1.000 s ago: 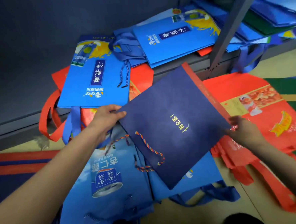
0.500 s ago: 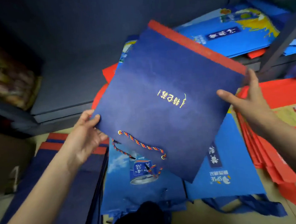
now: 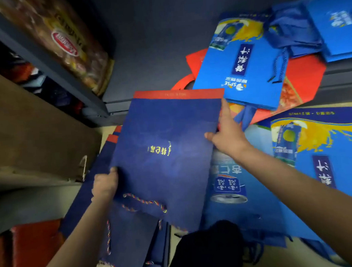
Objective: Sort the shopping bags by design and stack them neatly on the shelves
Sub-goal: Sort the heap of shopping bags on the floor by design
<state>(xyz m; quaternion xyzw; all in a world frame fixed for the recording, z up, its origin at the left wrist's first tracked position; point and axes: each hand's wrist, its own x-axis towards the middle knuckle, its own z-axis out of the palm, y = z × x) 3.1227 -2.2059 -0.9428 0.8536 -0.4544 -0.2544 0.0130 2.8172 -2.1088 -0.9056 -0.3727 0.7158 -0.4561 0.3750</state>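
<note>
A flat navy bag [image 3: 167, 138] with gold lettering, a red top strip and a braided cord handle is held between both hands. My left hand [image 3: 105, 186] grips its left edge near the handle end. My right hand [image 3: 227, 133] holds its right edge, thumb on the face. The bag hovers over a stack of matching navy bags [image 3: 134, 239] on the floor at lower left. Bright blue bags with a can picture [image 3: 231, 183] and with a yellow splash [image 3: 324, 149] lie to the right.
A grey shelf frame [image 3: 42, 59] runs along the left, with a brown printed bag [image 3: 72, 42] on it. More blue bags [image 3: 243, 63] and red bags [image 3: 303, 78] lie on the low shelf at the back right. A red stack [image 3: 32, 251] sits at lower left.
Both hands have carried the navy bag leftward and lowered it over the stack of matching navy bags. The view has swung left, showing the left shelf.
</note>
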